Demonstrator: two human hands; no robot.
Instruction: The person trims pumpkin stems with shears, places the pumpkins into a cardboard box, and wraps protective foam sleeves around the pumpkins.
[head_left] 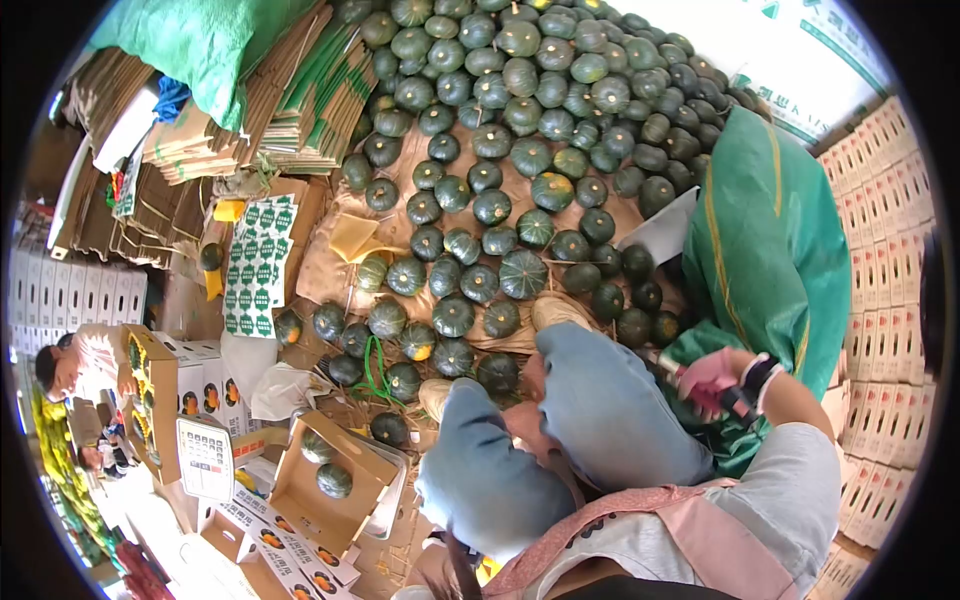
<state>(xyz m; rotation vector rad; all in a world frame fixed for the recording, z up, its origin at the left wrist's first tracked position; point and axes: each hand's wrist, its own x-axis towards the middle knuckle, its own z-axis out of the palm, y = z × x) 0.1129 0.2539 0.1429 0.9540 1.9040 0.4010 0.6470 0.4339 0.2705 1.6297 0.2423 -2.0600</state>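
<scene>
My right hand (708,381), in a pink glove, is closed around a slim tool with a dark handle (740,406); I cannot tell its kind. Beneath that hand lies a loose fold of a large green woven sack (765,250). My left hand is out of view. In front of my bent knees, dark green pumpkins (522,274) spread over brown sheeting, some with yellow-orange patches. The closest pumpkins (497,372) lie right by my shoes. To my left, an open cardboard box (368,475) holds two pumpkins (334,481).
A scale display (205,458) stands beside the open box. Green-and-white label sheets (260,265) and a green strap loop (374,370) lie to the left. Flattened cartons (310,100) are stacked behind. Stacked boxes (885,300) line the right side. Another person (90,365) is at far left.
</scene>
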